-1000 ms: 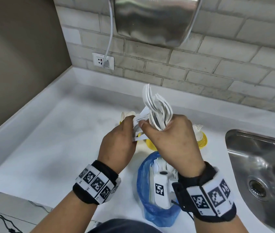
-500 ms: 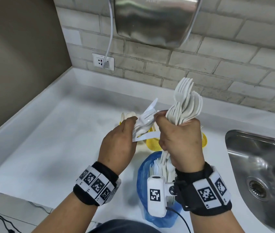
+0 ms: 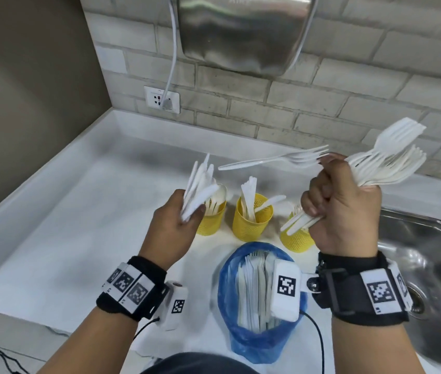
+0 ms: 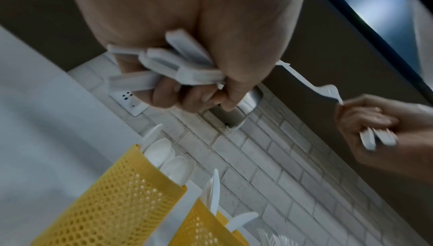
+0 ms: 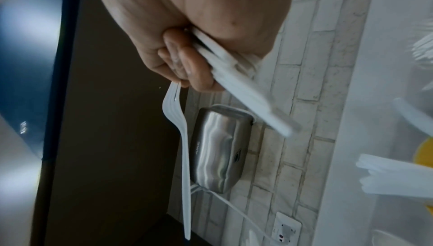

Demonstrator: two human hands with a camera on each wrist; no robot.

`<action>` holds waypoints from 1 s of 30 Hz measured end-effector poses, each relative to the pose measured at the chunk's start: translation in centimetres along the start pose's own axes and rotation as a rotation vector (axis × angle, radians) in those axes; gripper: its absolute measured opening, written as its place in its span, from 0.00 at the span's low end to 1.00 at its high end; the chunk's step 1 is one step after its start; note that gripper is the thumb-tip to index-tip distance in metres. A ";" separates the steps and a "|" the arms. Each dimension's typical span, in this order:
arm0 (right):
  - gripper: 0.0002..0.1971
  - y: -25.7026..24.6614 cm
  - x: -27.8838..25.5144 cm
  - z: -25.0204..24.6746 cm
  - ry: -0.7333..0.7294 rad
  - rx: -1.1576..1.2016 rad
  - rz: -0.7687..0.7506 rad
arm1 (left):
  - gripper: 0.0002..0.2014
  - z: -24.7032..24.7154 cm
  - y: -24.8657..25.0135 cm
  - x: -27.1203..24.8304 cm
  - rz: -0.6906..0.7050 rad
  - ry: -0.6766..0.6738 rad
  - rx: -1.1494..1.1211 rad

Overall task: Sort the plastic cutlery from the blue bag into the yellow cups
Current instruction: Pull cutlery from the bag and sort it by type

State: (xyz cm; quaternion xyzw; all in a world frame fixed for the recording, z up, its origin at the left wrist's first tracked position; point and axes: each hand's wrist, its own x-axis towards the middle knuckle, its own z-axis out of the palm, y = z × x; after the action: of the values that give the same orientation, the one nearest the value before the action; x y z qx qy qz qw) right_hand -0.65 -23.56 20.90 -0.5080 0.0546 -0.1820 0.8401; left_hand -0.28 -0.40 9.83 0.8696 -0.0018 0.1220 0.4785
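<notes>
My left hand (image 3: 180, 222) grips a bunch of white plastic knives (image 3: 199, 182) above the left yellow cup (image 3: 211, 221), which holds spoons. The middle yellow cup (image 3: 251, 221) holds knives. Forks stand in the right yellow cup (image 3: 296, 240), partly behind my right hand (image 3: 340, 209). That hand is raised and grips a bundle of forks (image 3: 392, 163); its fingertips also pinch a single fork (image 3: 276, 159) by the tines, handle pointing left. The blue bag (image 3: 257, 338) stands open in front of the cups with more cutlery inside. In the left wrist view the knife handles (image 4: 168, 65) cross in my palm.
A steel sink (image 3: 435, 255) lies to the right of the cups. On the brick wall hang a steel hand dryer (image 3: 241, 31) and a socket (image 3: 161, 99) with its cable. The white counter (image 3: 73, 230) has a raised edge at the left and back.
My hands have pulled apart. The right hand swung right and up with the forks, one fork now sticking out leftward; the left hand keeps the knives and has dropped toward the left cup.
</notes>
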 end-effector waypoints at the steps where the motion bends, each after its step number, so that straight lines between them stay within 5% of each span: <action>1: 0.13 0.1 0.3 -0.3 0.005 0.006 0.017 | 0.07 -0.3 -0.1 0.1 -0.026 0.013 -0.031; 8: 0.07 2.1 1.6 -0.8 -0.146 -0.180 0.153 | 0.16 -1.8 1.3 -0.2 -0.164 -0.052 -0.295; 18: 0.05 3.7 0.3 0.7 -0.254 -0.276 0.223 | 0.13 -2.6 2.4 -1.7 -0.176 -0.287 -0.559; 23: 0.10 3.9 -0.1 0.7 -0.274 -0.227 0.217 | 0.18 -2.6 2.6 -2.5 -0.098 -0.413 -0.459; 27: 0.12 4.1 -0.8 0.9 -0.272 -0.157 0.211 | 0.09 -2.1 2.9 -3.1 -0.112 -0.426 -0.474; 30: 0.09 4.1 -1.2 0.7 -0.252 -0.081 0.225 | 0.14 -1.8 3.4 -3.3 -0.118 -0.414 -0.479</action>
State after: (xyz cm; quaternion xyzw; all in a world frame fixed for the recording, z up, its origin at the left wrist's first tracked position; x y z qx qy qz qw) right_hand -0.55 -20.82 17.56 -0.5509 0.0126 -0.0193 0.8343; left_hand -4.31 -1.13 12.86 0.7371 -0.0771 -0.0894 0.6654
